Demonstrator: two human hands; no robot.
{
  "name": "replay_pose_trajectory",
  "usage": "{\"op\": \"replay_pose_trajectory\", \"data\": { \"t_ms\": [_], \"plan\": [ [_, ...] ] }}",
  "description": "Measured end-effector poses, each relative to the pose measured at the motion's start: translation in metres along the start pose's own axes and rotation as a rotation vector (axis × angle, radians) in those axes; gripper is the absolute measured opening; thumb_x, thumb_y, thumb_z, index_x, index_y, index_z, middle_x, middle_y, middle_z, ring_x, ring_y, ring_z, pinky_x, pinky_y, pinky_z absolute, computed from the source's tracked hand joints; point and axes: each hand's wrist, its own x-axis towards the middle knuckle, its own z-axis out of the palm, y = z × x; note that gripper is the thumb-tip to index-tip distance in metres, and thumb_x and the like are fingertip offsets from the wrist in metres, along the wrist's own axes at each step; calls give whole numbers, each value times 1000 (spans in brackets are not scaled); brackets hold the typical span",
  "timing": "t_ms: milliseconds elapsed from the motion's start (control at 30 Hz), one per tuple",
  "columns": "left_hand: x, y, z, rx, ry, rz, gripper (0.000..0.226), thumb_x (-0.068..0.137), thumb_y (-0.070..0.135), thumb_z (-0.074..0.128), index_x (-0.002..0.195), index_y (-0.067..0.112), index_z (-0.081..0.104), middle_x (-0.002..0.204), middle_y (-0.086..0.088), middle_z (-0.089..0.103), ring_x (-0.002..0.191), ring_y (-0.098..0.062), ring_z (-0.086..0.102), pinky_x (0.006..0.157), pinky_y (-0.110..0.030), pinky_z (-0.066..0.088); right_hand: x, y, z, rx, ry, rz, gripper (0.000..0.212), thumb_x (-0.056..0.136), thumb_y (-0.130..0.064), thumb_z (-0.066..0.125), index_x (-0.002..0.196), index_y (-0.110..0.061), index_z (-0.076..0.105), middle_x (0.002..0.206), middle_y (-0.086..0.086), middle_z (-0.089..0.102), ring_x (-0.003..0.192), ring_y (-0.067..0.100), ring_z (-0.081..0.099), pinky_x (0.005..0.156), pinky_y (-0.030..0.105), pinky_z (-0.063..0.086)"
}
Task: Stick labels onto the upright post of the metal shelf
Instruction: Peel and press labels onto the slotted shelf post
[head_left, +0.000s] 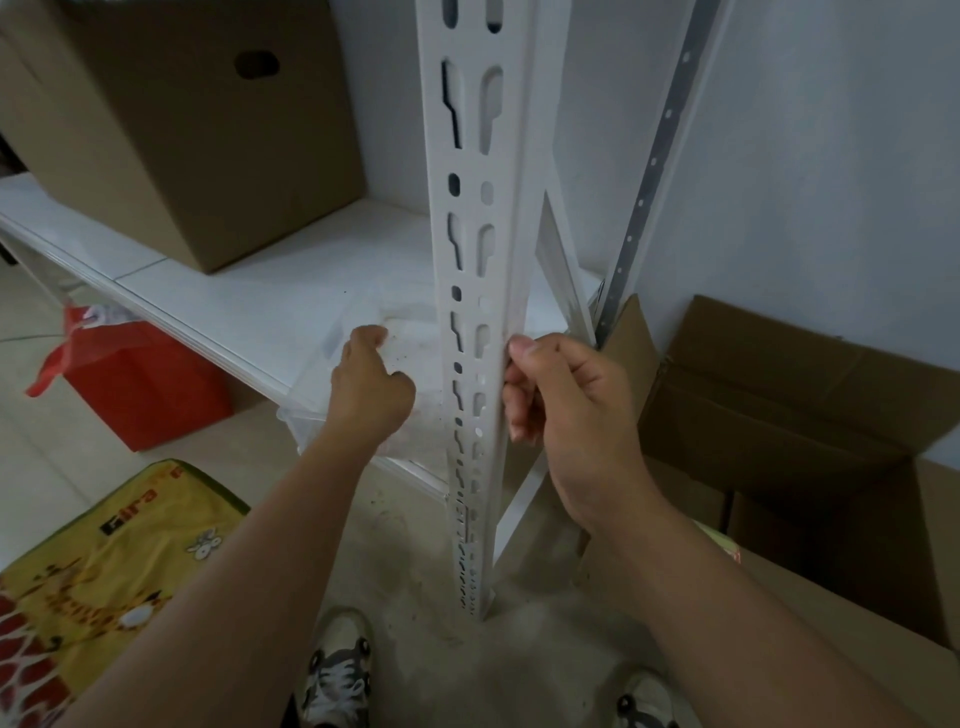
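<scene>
The white slotted upright post (470, 260) of the metal shelf runs down the middle of the view to the floor. My right hand (566, 400) pinches its right edge at shelf height, thumb on the front corner and fingers curled behind. My left hand (371, 389) is left of the post, fingers closed on a clear plastic bag (332, 343) lying on the white shelf board (234, 301). No label is visible on the post or in either hand.
A closed brown cardboard box (182, 130) stands on the shelf board at the back left. A red bag (145, 384) sits under the shelf. Open cardboard boxes (779, 415) lie right of the post. A yellow mat (104, 571) and my shoes (337, 670) are below.
</scene>
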Motion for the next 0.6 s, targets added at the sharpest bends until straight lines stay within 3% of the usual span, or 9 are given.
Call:
{"op": "replay_pose_trajectory", "data": {
  "t_ms": [67, 133, 200, 300, 400, 467, 533, 600],
  "plan": [
    [-2, 1, -1, 35, 23, -4, 65, 90, 21, 59, 147, 21, 28, 151, -4, 36, 136, -31, 36, 107, -51, 38, -1, 0, 1, -17, 2, -27, 37, 96, -17, 52, 73, 12, 51, 56, 19, 48, 49, 23, 43, 50, 21, 43],
    [-7, 9, -2, -18, 116, 35, 58, 95, 31, 54, 147, 21, 32, 153, -2, 36, 140, -25, 33, 113, -45, 31, -1, -1, 2, -34, -3, -49, 37, 96, -17, 52, 73, 13, 51, 58, 24, 47, 50, 24, 43, 51, 22, 44],
    [-15, 19, -2, -143, 175, 96, 42, 100, 34, 43, 139, 21, 46, 144, 0, 48, 133, -21, 43, 111, -37, 33, 0, -1, 2, -46, -7, -53, 38, 96, -19, 52, 74, 13, 51, 58, 26, 48, 50, 24, 44, 52, 22, 44],
    [-33, 35, -1, -361, 180, 219, 40, 102, 34, 29, 120, 19, 61, 120, 1, 65, 112, -14, 59, 102, -41, 46, 1, -2, 1, -68, -3, -35, 36, 97, -16, 51, 73, 11, 52, 57, 19, 49, 49, 21, 44, 51, 23, 44],
    [-57, 51, 0, -520, 156, 372, 46, 98, 39, 21, 108, 16, 60, 101, 6, 67, 94, -5, 63, 85, -24, 52, 1, -2, 1, -89, 5, -19, 34, 97, -15, 49, 72, 8, 53, 57, 16, 50, 51, 21, 46, 51, 23, 45],
    [-70, 59, 5, -564, 130, 476, 38, 98, 37, 21, 98, 19, 54, 83, 13, 62, 77, -2, 60, 69, -17, 49, 0, -2, 0, -82, 7, -4, 32, 96, -13, 50, 73, 9, 54, 59, 16, 52, 51, 21, 47, 50, 23, 45],
    [-79, 65, 11, -623, 84, 514, 29, 97, 41, 24, 97, 25, 48, 77, 14, 58, 70, -5, 57, 61, -20, 47, 0, -2, 1, -72, 13, 22, 29, 95, -10, 50, 75, 10, 54, 59, 15, 53, 51, 20, 48, 49, 25, 45],
    [-82, 69, 16, -680, 62, 514, 34, 90, 49, 27, 102, 23, 46, 80, 9, 57, 70, -12, 56, 59, -29, 47, 0, -2, 1, -51, 16, 57, 27, 94, -10, 51, 74, 7, 55, 57, 13, 52, 51, 19, 48, 50, 28, 44]
  ]
}}
